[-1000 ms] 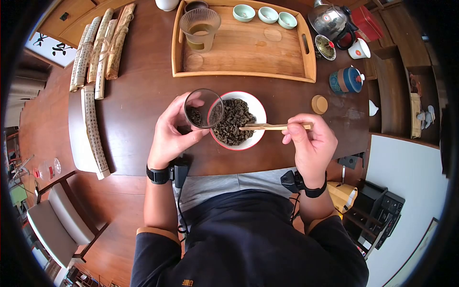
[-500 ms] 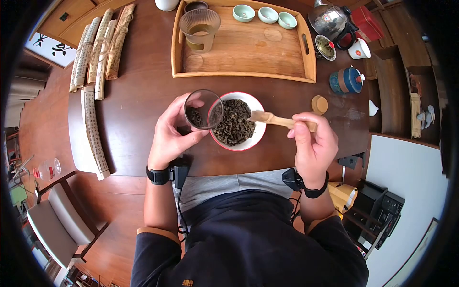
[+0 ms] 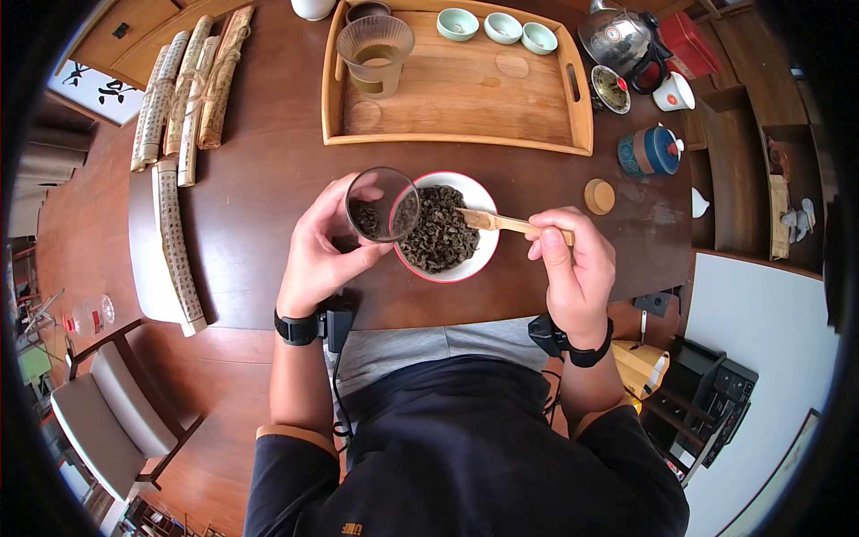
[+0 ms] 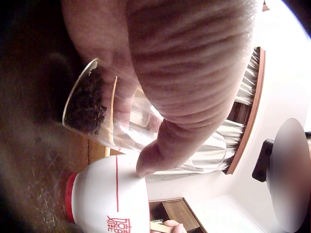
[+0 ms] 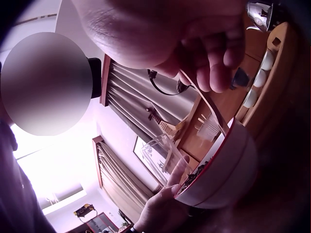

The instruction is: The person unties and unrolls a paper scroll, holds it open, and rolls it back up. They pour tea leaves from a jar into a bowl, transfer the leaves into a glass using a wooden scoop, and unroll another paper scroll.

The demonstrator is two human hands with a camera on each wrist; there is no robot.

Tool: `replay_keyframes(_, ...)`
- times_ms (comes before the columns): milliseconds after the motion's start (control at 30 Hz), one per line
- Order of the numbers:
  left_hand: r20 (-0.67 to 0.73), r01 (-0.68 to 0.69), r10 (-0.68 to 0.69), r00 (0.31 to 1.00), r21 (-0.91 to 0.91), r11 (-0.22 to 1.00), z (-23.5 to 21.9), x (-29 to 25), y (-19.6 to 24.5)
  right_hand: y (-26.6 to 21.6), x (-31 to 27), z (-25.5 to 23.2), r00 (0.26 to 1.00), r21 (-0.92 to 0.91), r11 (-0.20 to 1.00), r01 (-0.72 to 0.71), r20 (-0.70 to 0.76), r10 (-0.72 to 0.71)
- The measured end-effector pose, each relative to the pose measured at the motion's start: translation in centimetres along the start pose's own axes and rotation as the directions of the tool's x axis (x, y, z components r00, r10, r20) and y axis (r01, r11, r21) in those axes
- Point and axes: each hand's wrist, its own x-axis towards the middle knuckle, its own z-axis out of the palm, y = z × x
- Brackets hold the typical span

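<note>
My left hand grips a clear drinking glass, tilted beside the bowl's left rim. Dark tea leaves lie at the bottom of the glass in the left wrist view. A white bowl with a red rim stands on the table, holding a heap of dark, curled tea leaves. From the right, my right hand pinches a bamboo tea scoop by its handle. Its flat end overlaps the right side of the heap. In the right wrist view, the scoop slants down across the bowl's rim.
Beyond the bowl, a wooden tray carries a ribbed pitcher and several small cups. To the right are a round wooden lid, a blue jar, a lidded bowl and a kettle. Rolled scrolls lie at left.
The scoop first lay among the leaves, then drew right to the bowl's edge with its flat face showing. Now it is back left over the leaves. My left hand and glass stayed put.
</note>
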Motion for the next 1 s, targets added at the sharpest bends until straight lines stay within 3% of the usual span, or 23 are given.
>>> replay_keyframes(167,0.001,0.005,-0.005,1.000,0.010,1.000,-0.1,0.0,0.1,1.4,-0.3,0.6,0.997,0.136,0.988,-0.070,-0.011,0.072)
replay_keyframes(233,-0.006,0.001,0.000,1.000,0.021,1.000,-0.1,0.0,0.0,1.8,-0.4,0.6,0.974,0.260,0.943,-0.208,-0.033,0.224)
replay_keyframes(467,0.011,-0.018,0.017,1.000,0.018,1.000,-0.2,0.1,-0.4,2.5,-0.4,0.6,0.960,0.355,0.899,-0.255,-0.015,0.278)
replay_keyframes(633,0.021,-0.023,0.022,1.000,0.022,1.000,-0.3,0.0,-0.4,3.5,-0.4,1.3,0.926,0.501,0.800,-0.332,0.009,0.379)
replay_keyframes(1000,-0.002,0.020,-0.020,1.000,-0.005,1.000,0.0,0.0,0.0,3.3,-0.4,2.1,0.894,0.572,0.730,-0.374,0.013,0.448)
